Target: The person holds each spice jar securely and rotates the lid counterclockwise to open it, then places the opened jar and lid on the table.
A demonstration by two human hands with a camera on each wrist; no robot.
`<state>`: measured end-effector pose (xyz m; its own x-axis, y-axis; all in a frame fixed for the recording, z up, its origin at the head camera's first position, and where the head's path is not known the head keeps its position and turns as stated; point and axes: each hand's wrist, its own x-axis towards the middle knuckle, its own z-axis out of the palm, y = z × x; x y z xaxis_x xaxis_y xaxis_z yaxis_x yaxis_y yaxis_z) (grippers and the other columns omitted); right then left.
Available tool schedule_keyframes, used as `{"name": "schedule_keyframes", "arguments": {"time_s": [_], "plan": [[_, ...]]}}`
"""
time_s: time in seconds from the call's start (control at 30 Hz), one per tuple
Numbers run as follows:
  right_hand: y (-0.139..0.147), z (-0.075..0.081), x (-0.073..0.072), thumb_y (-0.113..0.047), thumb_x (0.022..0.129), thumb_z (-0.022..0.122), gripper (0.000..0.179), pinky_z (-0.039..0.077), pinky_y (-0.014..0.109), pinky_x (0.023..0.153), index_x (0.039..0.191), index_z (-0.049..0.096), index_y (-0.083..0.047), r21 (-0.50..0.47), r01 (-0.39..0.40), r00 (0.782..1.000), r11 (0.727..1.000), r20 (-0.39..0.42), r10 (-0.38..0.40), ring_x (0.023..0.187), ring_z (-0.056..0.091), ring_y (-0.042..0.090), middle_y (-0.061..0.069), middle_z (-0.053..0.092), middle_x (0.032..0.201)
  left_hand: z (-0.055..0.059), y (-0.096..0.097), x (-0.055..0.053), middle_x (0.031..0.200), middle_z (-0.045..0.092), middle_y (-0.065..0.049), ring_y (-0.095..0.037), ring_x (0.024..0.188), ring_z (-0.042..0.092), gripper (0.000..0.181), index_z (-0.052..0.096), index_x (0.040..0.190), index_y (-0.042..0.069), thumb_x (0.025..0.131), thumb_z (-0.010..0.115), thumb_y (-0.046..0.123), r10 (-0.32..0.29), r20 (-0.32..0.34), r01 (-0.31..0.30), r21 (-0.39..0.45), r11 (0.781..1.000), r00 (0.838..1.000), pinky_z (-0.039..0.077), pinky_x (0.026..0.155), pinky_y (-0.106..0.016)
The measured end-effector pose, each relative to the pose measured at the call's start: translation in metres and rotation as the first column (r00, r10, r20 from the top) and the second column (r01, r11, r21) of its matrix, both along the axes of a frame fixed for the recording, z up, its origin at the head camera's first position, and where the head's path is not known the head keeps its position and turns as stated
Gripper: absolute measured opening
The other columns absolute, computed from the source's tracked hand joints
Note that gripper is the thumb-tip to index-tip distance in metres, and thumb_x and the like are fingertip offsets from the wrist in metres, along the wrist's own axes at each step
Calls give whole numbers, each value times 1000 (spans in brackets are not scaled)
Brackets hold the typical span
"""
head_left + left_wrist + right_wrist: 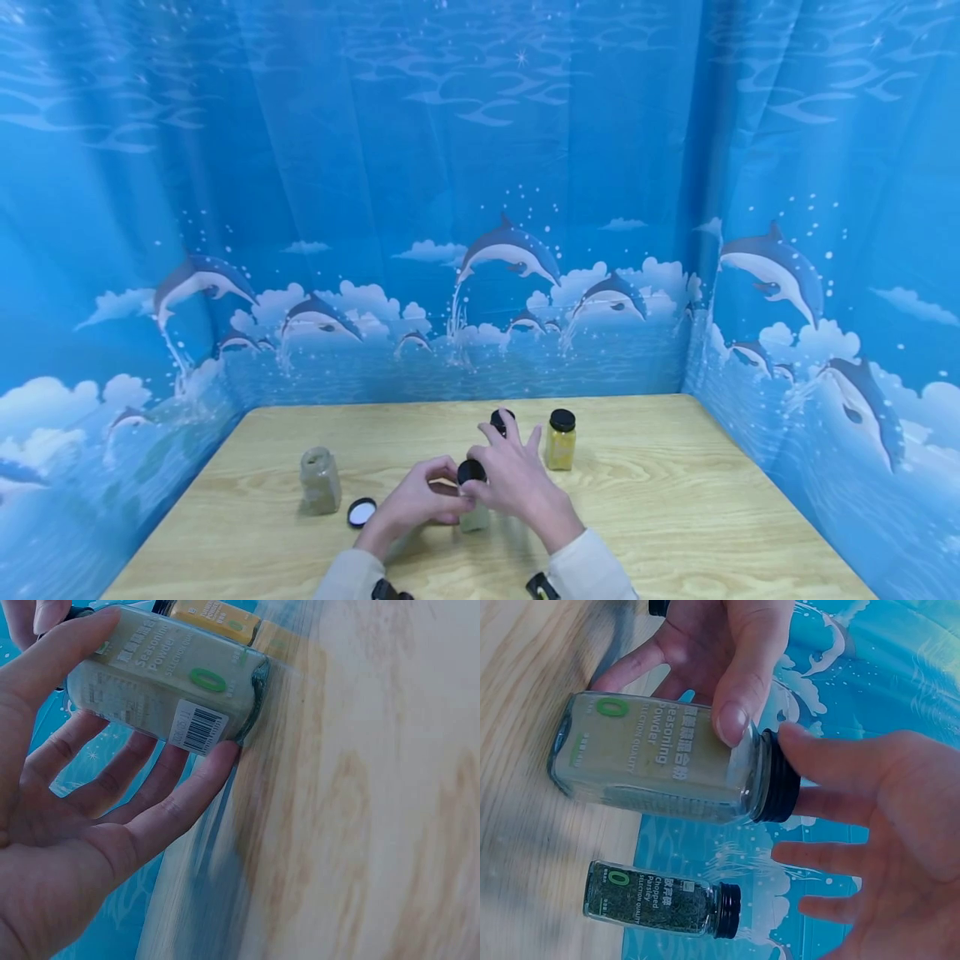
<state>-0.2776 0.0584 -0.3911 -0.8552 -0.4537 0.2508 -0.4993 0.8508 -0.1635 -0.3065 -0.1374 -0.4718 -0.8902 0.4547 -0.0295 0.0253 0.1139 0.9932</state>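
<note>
My left hand (416, 504) grips the body of a glass jar of pale seasoning powder (660, 757), thumb on one face and fingers round the other side. The jar stands upright. With thumb and index finger, my right hand (517, 479) pinches its black screw lid (781, 780); the other fingers are spread out. The lid sits on the jar's mouth; whether it is tight I cannot tell. Behind the right hand stands a jar of chopped parsley (649, 900) with a black lid, mostly hidden in the head view.
A black-lidded jar with yellow contents (560, 448) stands at the back right. To the left is an uncapped glass jar (320, 483), with a loose black lid (362, 512) lying white side up next to it. A blue dolphin curtain (465, 358) surrounds the wooden table (697, 500).
</note>
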Motion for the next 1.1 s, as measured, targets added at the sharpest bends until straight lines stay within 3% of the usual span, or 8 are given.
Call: {"name": "schedule_keyframes", "arguments": {"time_s": [0.27, 0.53, 1.1], "plan": [[0, 4, 3, -29, 90, 78, 39, 16, 93, 106, 129, 71, -26, 28, -31, 998, 999, 63, 29, 155, 23, 50, 14, 49, 157, -1, 1, -2, 110, 70, -11, -22, 100, 74, 36, 63, 107, 4, 84, 86, 18, 4, 5, -4, 2, 1000, 1000, 66, 75, -39], [4, 3, 2, -44, 95, 70, 47, 14, 92, 108, 137, 65, -22, -23, -38, 996, 999, 80, 40, 157, 17, 48, 15, 44, 161, 0, 0, -1, 114, 71, -11, -23, 103, 74, 36, 62, 105, 5, 84, 86, 20, 5, 12, -5, -3, 1000, 1000, 66, 76, -39], [4, 2, 1, -49, 94, 71, 46, 18, 92, 107, 128, 70, -19, -28, -32, 999, 999, 39, 33, 155, 23, 50, 16, 48, 158, 0, 0, 0, 115, 74, -11, -22, 102, 74, 34, 63, 107, 5, 85, 85, 18, 4, 6, -4, -7, 1000, 1000, 66, 76, -38]]}}
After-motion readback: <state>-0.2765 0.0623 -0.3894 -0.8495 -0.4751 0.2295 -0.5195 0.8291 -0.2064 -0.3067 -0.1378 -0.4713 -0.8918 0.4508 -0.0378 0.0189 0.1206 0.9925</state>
